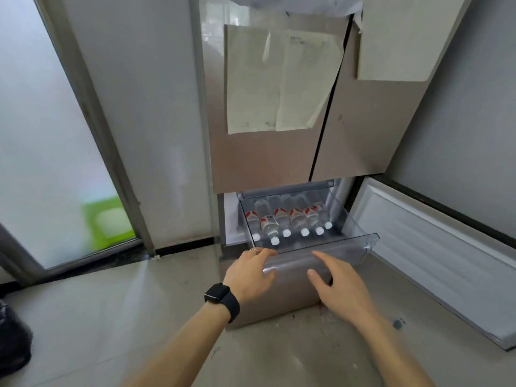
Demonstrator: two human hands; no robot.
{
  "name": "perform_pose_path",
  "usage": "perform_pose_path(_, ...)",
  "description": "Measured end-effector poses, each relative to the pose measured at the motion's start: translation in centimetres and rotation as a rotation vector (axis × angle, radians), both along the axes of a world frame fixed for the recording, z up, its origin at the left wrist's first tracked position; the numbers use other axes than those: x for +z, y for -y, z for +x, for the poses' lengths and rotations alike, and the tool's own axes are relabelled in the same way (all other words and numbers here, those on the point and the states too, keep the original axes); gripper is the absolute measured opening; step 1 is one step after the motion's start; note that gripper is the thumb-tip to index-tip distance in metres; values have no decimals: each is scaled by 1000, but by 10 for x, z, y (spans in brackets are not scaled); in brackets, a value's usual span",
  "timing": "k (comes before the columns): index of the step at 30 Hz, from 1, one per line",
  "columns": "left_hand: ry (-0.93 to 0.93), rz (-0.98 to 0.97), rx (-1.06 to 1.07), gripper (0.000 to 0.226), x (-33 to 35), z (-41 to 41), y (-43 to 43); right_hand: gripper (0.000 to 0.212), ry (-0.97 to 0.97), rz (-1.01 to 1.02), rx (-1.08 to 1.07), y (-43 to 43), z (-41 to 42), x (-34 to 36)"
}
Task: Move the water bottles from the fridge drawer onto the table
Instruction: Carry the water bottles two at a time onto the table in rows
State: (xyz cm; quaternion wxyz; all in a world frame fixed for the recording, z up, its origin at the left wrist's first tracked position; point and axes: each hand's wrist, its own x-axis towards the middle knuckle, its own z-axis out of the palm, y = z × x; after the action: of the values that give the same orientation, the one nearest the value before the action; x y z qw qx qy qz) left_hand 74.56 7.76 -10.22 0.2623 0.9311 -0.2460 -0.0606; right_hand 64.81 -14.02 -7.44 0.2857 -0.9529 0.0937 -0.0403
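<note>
Grey tiled floor [97, 317], clear drawer [370, 241] of water bottles [284, 219], left hand [248, 275] gripping its rim, right hand [343, 286], fingers apart.

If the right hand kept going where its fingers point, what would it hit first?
The right hand would probably meet the clear drawer at its front rim; water bottles lie behind.

Both arms are stretching up from the bottom edge toward the middle of the frame, the left forearm [181, 344] bare, the right forearm [391, 347] bare too. The left hand [250, 276] is curling its fingers over the drawer front [351, 248], a ring [253, 250] on one finger and a black watch [222, 300] on the wrist. Just to its right, the right hand [339, 286] is hovering palm down, fingers straight and slightly spread, gripping nothing.
</note>
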Motion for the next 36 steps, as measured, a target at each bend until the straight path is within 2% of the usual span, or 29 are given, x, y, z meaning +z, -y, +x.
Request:
perform_pose_path(6,-162,-42,113,58,-29,73,57,57,-87,62,129,37,109,-30)
perform_pose_path(9,-302,-104,230,60,-36,106,87,56,-170,131,203,54,157,-39)
perform_pose_path(15,-602,-398,606,47,-64,173,121,41,-422,214,332,75,245,-80)
perform_pose_path(17,-687,-478,723,58,-79,187,123,41,-525,146,423,77,269,-102)
perform_pose_path(19,-733,-479,812,67,-96,201,125,45,-610,139,471,76,291,-123)
perform_pose_path(21,-764,-472,884,70,-114,213,126,35,-682,210,427,72,307,-142)
perform_pose_path(25,-819,-548,989,67,-141,235,132,21,-702,342,300,59,333,-178)
perform_pose_path(28,-802,-623,1049,63,-142,249,128,9,-726,538,191,47,345,-182)
perform_pose_path(32,-772,-685,1087,59,-141,255,120,24,-813,836,28,38,351,-178)
perform_pose_path(36,-915,-706,1021,77,-128,238,130,35,-838,896,-53,51,334,-168)
